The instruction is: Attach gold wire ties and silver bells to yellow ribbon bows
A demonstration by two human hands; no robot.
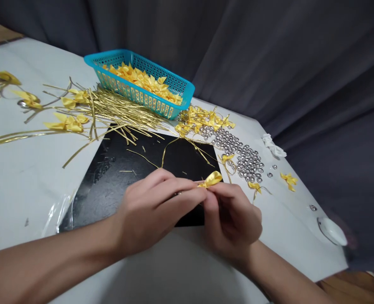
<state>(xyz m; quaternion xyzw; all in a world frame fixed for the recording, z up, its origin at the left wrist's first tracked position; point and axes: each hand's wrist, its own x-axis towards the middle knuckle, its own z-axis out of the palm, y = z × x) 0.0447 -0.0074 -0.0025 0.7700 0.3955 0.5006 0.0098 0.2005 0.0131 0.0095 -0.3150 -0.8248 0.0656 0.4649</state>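
Observation:
Both hands meet over the near right part of a black mat [110,185]. A yellow ribbon bow [212,179] is pinched between their fingertips, its shiny loop sticking up. My left hand [156,204] is closed, thumb and fingers pressed together at the bow's left side. From the right, my right hand [233,215] grips the bow's base between thumb and forefinger. A thin gold cord [163,154] rises from behind my left hand and curves over the mat; whether it joins the bow is hidden. Something small and shiny shows partly between my left fingers.
A blue basket [187,90] of yellow ribbon pieces stands at the back, with gold cords [120,107] heaped before it. Silver rings [248,160] and tied bows [202,118] lie to the right. More yellow bows [68,122] lie left. A white object [331,231] sits near the right edge.

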